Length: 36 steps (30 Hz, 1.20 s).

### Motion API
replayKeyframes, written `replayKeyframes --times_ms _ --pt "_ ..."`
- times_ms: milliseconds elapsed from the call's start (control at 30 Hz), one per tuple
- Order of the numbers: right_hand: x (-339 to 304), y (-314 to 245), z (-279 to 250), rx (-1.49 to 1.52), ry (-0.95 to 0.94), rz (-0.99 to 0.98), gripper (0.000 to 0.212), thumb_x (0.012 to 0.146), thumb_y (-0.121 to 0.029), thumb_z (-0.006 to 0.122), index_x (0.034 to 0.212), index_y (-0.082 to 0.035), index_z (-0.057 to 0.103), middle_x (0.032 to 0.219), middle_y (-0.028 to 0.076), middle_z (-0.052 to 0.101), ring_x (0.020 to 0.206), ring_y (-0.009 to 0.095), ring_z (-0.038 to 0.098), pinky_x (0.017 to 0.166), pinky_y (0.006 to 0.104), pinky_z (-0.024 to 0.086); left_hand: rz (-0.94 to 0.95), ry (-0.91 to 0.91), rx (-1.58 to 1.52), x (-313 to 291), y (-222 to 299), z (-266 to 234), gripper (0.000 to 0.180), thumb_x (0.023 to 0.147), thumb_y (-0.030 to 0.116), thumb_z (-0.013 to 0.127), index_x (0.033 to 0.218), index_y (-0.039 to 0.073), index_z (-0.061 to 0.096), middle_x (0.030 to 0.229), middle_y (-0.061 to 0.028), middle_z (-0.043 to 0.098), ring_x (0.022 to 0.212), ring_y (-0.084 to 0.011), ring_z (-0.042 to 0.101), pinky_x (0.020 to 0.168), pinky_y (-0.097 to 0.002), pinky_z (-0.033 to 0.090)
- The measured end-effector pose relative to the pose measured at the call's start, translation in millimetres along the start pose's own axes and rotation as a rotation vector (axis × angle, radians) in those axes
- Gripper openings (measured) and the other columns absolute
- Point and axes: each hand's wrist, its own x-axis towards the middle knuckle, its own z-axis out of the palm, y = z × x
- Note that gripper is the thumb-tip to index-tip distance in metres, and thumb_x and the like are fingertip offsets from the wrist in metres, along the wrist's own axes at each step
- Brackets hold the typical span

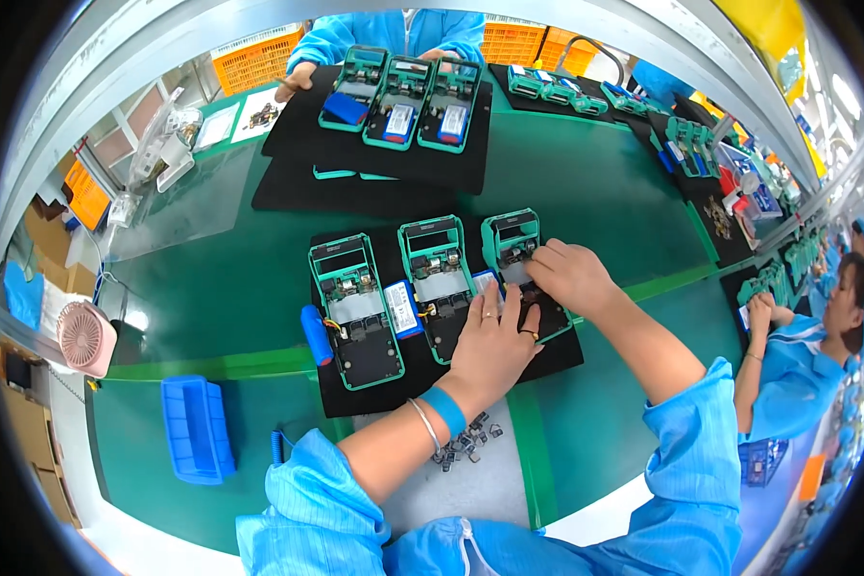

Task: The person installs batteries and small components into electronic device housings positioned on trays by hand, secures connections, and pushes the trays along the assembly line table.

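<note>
One blue bin [194, 432]: on the green table [130, 422], well apart from my work.
Left housing [357, 307]: open side up on the black mat [336, 401]; blue battery pack [316, 336] just beside its left edge.
Middle housing [440, 285]: same lay, another pack [403, 309] at its left.
Loose small parts [466, 444]: on the grey sheet [499, 490], near my left wrist.
Left hand [494, 350]: fingers spread over the lower right housing [509, 252]; holding anything, I cannot tell.
Right housing: mat's right side, half hidden under my hands.
Step in hand: apparently seating something inside it.
Right hand [571, 276]: fingertips drawn narrow at its interior; any pinched part hidden.
Next move: seems to call for left steadying, right pressing lightly.
Room: bare table beyond the mat's right edge; packs crowd leftward.
</note>
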Motion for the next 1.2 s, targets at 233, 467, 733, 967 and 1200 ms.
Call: replayKeyframes --times_ms 233,467,733,967,1200 --pt "2 -3 -4 -0.08 -0.035 -0.019 0.012 0.068 -0.016 0.066 0.076 -0.013 0.058 0.082 0.001 0.053 0.084 0.018 0.058 0.062 0.0301 0.052 0.015 0.008 0.006 -1 0 2 0.049 0.085 0.04 0.071 0.125 0.01 0.067 0.135 -0.0254 0.052 0.127 -0.0484 0.051 0.107 -0.0528 0.042" --pt "10 5 -9 -0.053 -0.051 0.055 0.015 0.07 -0.015 0.066 0.082 -0.011 0.058 0.084 0.002 0.054 0.087 0.019 0.058 0.062 0.0306 0.053 0.041 -0.005 0.043 2 -1 0 0.049 0.087 0.041 0.068 0.125 0.01 0.066 0.135 -0.0257 0.052 0.127 -0.0484 0.052 0.107 -0.0526 0.042" --pt "11 -2 -4 -0.088 -0.076 0.218 0.02 0.072 -0.012 0.069 0.089 -0.01 0.058 0.084 0.004 0.055 0.086 0.023 0.06 0.063 0.0332 0.053 0.018 -0.007 0.052 5 -1 -4 0.047 0.088 0.037 0.068 0.127 0.01 0.064 0.136 -0.0254 0.051 0.127 -0.0476 0.052 0.105 -0.0518 0.044" --pt "-31 -43 -34 0.314 -0.024 0.734 0.017 0.092 -0.023 0.063 0.103 -0.01 0.06 0.092 0.009 0.062 0.09 0.03 0.064 0.071 0.042 0.053 0.009 -0.031 -0.003 -6 -11 -20 0.047 0.088 0.03 0.069 0.129 0.009 0.062 0.141 -0.0239 0.048 0.13 -0.0425 0.05 0.107 -0.0489 0.042" --pt "-73 -78 -38 0.808 -0.191 1.237 0.031 0.099 -0.026 0.058 0.125 -0.009 0.057 0.082 0.015 0.068 0.077 0.03 0.069 0.071 0.0399 0.055 -0.171 -0.03 -0.255 -76 -40 -122 0.045 0.086 0.025 0.072 0.126 0.007 0.062 0.126 -0.0189 0.057 0.116 -0.0383 0.055 0.1 -0.0458 0.046"
